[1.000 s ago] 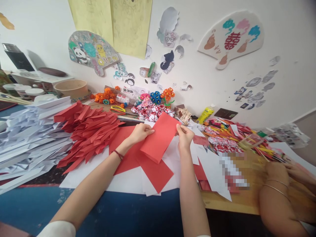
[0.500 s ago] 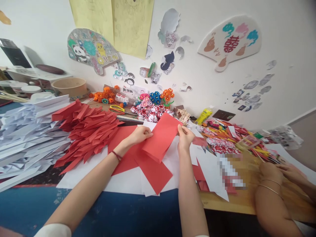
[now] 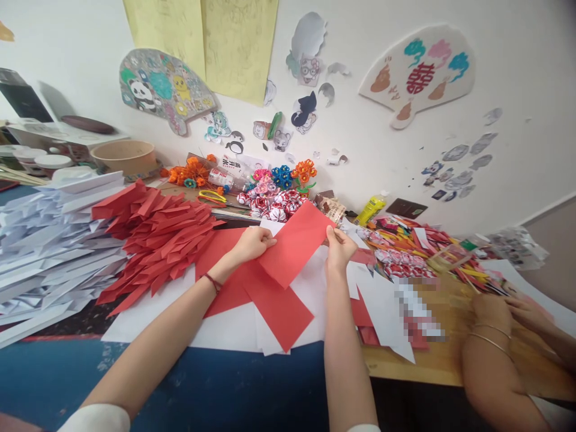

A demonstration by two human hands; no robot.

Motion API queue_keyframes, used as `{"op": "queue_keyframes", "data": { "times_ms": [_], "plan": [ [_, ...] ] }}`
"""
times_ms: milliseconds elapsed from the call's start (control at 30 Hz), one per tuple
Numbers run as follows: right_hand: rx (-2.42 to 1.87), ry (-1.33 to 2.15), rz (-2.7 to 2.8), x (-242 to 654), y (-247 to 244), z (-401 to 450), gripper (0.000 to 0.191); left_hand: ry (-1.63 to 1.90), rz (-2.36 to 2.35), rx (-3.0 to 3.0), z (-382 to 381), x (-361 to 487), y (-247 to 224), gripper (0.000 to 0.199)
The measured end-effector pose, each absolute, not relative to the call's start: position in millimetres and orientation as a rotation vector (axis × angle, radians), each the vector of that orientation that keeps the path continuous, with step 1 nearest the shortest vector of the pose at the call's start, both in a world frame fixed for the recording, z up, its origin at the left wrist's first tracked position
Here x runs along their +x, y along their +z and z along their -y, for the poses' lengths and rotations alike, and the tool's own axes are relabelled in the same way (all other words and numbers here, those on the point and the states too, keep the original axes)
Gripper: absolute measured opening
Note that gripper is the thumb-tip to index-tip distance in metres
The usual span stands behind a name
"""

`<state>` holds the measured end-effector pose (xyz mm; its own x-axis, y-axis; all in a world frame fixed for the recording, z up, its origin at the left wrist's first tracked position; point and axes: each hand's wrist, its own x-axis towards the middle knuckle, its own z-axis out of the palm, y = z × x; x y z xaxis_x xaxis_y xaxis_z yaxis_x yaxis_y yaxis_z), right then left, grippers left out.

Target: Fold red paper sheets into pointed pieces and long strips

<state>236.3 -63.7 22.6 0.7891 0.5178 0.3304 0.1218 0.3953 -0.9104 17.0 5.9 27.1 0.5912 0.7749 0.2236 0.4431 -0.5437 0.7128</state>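
Between my hands a red sheet of paper (image 3: 297,243) is held up at a slant above the table. My left hand (image 3: 255,242) pinches its left edge with thumb and fingers. At its right corner my right hand (image 3: 339,245) has thumb and fingers closed on the paper. Below it lies another red paper strip (image 3: 288,312), partly covering a larger red sheet (image 3: 225,288). White sheets (image 3: 225,330) are spread beneath these. To the left a heap of folded red paper strips (image 3: 153,240) rests against a pile of folded white strips (image 3: 54,252).
Paper flowers (image 3: 279,204) and yellow-handled scissors (image 3: 211,196) stand along the wall, with a yellow bottle (image 3: 372,209) further right. A round tan container (image 3: 123,157) is at the back left. Another person's hands (image 3: 499,312) work at the right over the wooden table (image 3: 414,369).
The held red sheet has tilted, and its lower corner has risen and shifted left. Both my hands keep their hold, the right slightly further right. The view has shifted a little.
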Motion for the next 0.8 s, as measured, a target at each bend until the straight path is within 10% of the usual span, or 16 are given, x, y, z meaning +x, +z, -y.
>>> {"op": "queue_keyframes", "data": {
  "times_ms": [800],
  "plan": [
    [-1.137,0.191,0.581,255,15,64,0.036,0.691,-0.919,2.080,-5,11,33,0.024]
  ]
}}
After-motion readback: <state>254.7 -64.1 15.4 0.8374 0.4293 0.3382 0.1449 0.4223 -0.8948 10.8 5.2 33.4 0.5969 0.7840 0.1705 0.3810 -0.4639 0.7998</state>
